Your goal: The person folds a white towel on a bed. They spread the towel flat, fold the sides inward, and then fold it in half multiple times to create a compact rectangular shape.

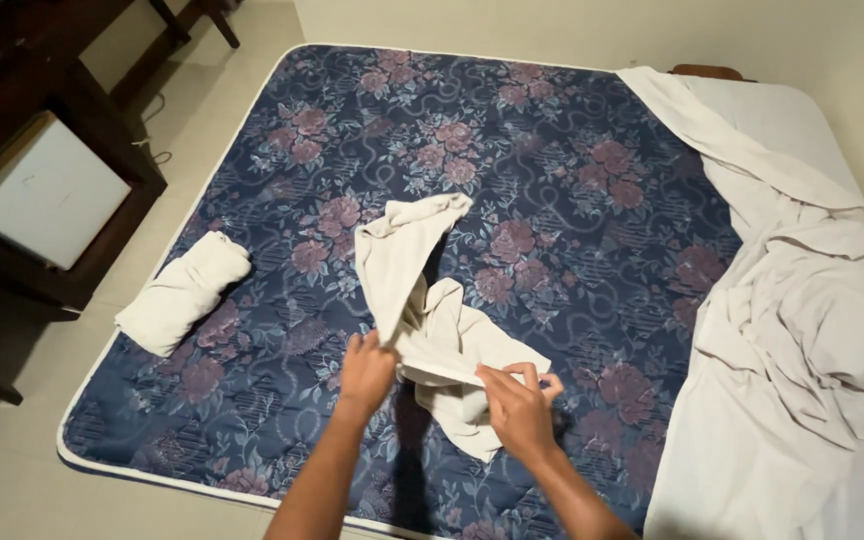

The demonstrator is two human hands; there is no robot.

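Both forearms reach over the near edge of the floral blue mattress [552, 130]. At its middle, the left hand [365, 372] pinches one edge of a crumpled cream pillowcase [432, 320], and the right hand [517, 408] grips another edge just beside it. 1 rolled cream towel [184, 292] lies near the mattress's left edge; a rumpled white sheet [802, 330] covers its right side.

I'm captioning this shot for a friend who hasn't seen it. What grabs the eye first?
The bare mattress in dark blue with mauve flowers fills the middle. At its near edge the left hand and right hand pinch a crumpled cream cloth. A rumpled pale sheet is heaped on the right side, and a rolled towel lies by the left edge.
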